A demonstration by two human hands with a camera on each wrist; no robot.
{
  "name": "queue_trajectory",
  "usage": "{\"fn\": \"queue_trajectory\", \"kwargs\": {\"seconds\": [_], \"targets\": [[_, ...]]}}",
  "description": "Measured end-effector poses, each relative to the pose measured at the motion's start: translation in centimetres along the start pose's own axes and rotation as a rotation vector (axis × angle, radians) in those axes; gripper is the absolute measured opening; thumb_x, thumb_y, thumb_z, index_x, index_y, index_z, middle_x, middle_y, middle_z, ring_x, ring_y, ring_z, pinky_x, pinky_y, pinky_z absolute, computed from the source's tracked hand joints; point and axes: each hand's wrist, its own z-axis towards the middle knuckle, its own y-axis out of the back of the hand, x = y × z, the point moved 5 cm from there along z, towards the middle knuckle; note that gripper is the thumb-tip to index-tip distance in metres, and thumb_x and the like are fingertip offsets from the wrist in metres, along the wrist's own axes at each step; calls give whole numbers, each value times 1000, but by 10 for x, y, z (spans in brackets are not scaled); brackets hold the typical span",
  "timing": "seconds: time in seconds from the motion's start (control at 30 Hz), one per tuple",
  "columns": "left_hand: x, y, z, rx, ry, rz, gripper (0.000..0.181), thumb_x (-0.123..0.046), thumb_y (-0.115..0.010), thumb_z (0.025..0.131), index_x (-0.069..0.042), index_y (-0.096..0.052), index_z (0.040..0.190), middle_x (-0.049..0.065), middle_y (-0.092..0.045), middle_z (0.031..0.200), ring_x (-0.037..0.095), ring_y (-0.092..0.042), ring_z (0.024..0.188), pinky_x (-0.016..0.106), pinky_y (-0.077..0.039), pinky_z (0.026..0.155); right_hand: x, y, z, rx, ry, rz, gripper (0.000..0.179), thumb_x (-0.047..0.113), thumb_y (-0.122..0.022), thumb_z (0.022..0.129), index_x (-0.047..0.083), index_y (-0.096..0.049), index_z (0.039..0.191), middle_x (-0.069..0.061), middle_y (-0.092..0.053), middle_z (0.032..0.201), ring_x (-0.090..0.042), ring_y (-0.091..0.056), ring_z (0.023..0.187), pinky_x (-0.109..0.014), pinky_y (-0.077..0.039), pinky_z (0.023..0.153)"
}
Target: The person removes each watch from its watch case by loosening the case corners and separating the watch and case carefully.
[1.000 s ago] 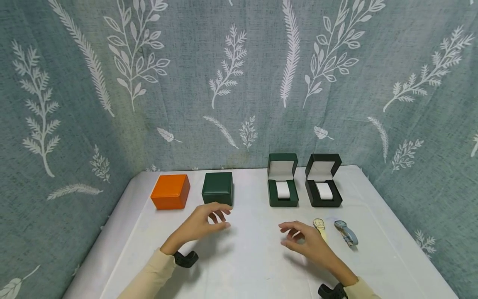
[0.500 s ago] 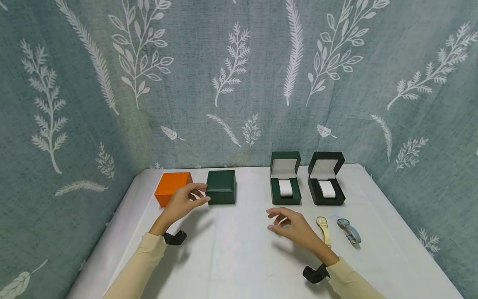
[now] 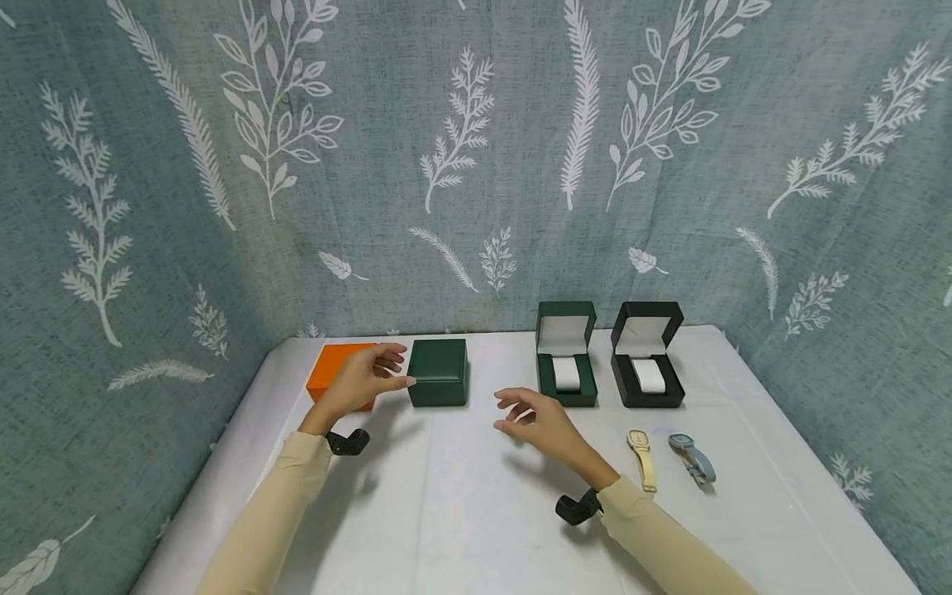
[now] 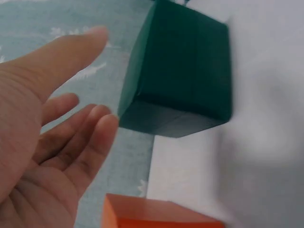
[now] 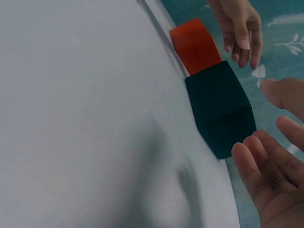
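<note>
- Bare left hand (image 3: 363,380): moved left and farther, now partly hiding the orange, square, leather-look box (image 3: 327,367) in the head view.
- Bare right hand (image 3: 541,421): shifted left and farther.
- Pale-yellow, slim, strapped wristwatch (image 3: 643,463): now fully uncovered, right hand gone from before it.

No txt, brand or no. was legible; dials on yellow watch (image 3: 643,463) & blue watch (image 3: 694,459) were too sm.

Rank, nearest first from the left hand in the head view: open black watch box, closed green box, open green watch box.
1. Closed green box: just right of the left hand.
2. Open green watch box: farther right.
3. Open black watch box: rightmost of the three.
</note>
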Motion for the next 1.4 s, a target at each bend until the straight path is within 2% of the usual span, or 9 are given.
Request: {"fn": "queue_trajectory", "kwargs": {"seconds": [0.17,0.3,0.57,0.83,0.97,1.2,1.4], "targets": [[3,3,13,54,46,16,73,-34,-90,81,-8,-58,142,20,-67,123,28,-66,107,46,-54,95,0,-7,15,-15,0,29,46,26,-81,92,18,-66,135,-12,-69,122,-15,-68,97,-32,-57,85],[5,1,20,103,73,38,83,-39,-90,81,-6,-53,147,17,-66,125,30,-65,111,47,-53,96,-2,-14,24,-20,-9,19,48,27,-81,92,15,-65,136,-14,-69,121,-16,-68,97,-33,-57,84],[13,-3,34,202,78,94,82,-35,-87,85,-3,-49,150,20,-62,131,33,-62,116,48,-53,97,-15,-29,43,-43,-117,-8,55,26,-81,91,6,-62,139,-12,-70,121,-17,-68,98,-35,-57,80],[21,-4,41,269,137,21,86,-33,-87,85,-3,-44,154,21,-60,134,33,-62,118,47,-53,97,-19,-43,55,-43,-113,-27,58,25,-81,90,3,-61,140,-12,-71,119,-19,-68,99,-37,-57,84],[22,-6,46,291,149,22,91,-34,-87,85,-4,-38,157,22,-58,136,34,-61,118,47,-53,97,-23,-45,58,-55,-120,-34,59,26,-81,90,3,-61,140,-10,-70,119,-17,-67,98,-37,-56,84],[28,-9,50,392,202,-16,105,-29,-89,84,-7,-25,163,25,-40,155,35,-60,121,47,-53,98,-30,-50,68,-73,-128,-36,57,26,-82,90,3,-62,139,-10,-70,119,-18,-68,99,-38,-56,86],[32,-8,52,453,237,-63,113,-24,-91,81,-6,-17,165,17,-26,166,29,-62,116,40,-55,88,-29,-54,75,-97,-128,-36,55,26,-82,91,3,-64,137,-9,-72,117,-16,-70,95,-37,-57,84]]}}
